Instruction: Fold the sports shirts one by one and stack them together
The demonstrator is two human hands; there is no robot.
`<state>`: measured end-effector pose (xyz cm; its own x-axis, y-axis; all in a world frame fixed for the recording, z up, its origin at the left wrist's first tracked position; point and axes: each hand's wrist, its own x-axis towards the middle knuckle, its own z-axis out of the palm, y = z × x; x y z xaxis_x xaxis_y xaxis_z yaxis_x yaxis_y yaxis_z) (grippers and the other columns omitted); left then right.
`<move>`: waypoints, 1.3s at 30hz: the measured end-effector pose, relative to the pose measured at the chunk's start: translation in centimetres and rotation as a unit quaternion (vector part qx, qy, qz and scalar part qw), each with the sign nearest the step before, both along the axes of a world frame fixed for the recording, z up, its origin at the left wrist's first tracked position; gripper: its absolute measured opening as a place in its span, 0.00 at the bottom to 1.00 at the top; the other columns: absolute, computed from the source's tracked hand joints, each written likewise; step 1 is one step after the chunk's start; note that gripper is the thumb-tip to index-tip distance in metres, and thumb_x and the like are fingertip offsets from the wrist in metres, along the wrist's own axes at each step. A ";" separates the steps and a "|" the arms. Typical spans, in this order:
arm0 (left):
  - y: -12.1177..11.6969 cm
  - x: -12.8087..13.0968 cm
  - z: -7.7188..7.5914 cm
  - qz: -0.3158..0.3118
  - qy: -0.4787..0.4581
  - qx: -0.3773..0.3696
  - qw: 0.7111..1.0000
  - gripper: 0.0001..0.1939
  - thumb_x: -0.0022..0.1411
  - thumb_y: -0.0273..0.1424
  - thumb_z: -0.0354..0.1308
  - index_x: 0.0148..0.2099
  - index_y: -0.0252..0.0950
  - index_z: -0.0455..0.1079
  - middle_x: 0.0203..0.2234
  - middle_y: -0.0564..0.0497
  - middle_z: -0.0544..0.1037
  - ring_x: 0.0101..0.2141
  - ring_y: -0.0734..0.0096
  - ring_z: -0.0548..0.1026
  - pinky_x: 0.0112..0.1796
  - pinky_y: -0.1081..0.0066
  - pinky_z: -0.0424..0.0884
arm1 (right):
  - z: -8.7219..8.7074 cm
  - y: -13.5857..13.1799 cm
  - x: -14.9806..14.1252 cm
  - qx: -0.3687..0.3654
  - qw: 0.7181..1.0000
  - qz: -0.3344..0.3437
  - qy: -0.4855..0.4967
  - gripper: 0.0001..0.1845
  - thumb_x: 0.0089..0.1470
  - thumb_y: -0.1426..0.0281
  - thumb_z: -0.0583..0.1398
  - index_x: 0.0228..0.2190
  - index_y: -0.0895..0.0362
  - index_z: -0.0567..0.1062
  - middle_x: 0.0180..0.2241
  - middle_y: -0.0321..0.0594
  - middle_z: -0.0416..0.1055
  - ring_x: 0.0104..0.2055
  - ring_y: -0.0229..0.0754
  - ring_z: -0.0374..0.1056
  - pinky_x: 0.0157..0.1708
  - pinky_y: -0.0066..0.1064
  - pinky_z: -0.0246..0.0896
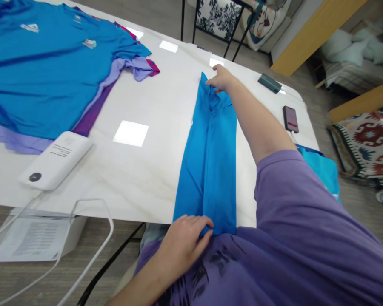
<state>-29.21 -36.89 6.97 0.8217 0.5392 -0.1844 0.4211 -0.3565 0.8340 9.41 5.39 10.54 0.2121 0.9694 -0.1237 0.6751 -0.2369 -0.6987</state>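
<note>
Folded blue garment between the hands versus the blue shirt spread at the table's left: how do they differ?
The folded garment makes a long, narrow strip; the blue shirt lies spread wide. The folded garment has the left hand at its near end and the right hand at its far end; no hand touches the blue shirt. The blue shirt shows small prints; none show on the folded garment. Both are blue.

From my remote station I record the worktop (161, 127) as smooth and glossy, faintly veined, mirroring the lights. Folded cloth (221, 161): smooth fabric, slight sheen. Spread shirt (51, 80): smooth fabric, similar sheen. Sleeve (277, 178): matt cloth. White device (59, 159): smooth, plastic-looking. Sheet (35, 238): matt paper. Phone (290, 119): glossy screen. I rate the throw (373, 144) coarse, woven-looking textile.
</note>
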 end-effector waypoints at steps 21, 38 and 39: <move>1.3 0.8 -0.7 0.069 0.168 0.139 0.974 0.11 0.83 0.39 0.55 0.45 0.45 0.76 0.42 0.49 0.84 0.42 0.52 0.84 0.45 0.51 0.72 | -5.6 -8.2 -1.7 0.025 0.978 0.029 -0.206 0.18 0.67 0.58 0.68 0.52 0.55 0.80 0.48 0.48 0.83 0.51 0.56 0.78 0.57 0.45 0.74; 3.9 -6.5 -2.2 -0.069 -0.023 0.299 0.952 0.21 0.75 0.44 0.70 0.65 0.43 0.78 0.65 0.42 0.82 0.65 0.47 0.79 0.67 0.49 0.70 | -4.0 -32.9 -5.6 0.135 0.952 0.203 -0.187 0.23 0.78 0.55 0.58 0.64 0.52 0.78 0.71 0.52 0.73 0.72 0.60 0.67 0.71 0.54 0.59; 4.0 -7.2 -2.6 -0.080 -0.026 0.314 0.946 0.21 0.76 0.43 0.70 0.65 0.44 0.78 0.66 0.43 0.82 0.67 0.47 0.78 0.69 0.48 0.68 | -3.8 -35.7 -5.7 0.152 0.954 0.191 -0.173 0.24 0.79 0.53 0.57 0.64 0.51 0.78 0.70 0.51 0.74 0.71 0.59 0.68 0.71 0.53 0.60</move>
<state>-36.39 -32.90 4.35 0.9013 0.3969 0.1739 0.2837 -0.8438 0.4556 3.69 -30.28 6.77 -0.1862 0.9640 0.1899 0.8746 0.2507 -0.4150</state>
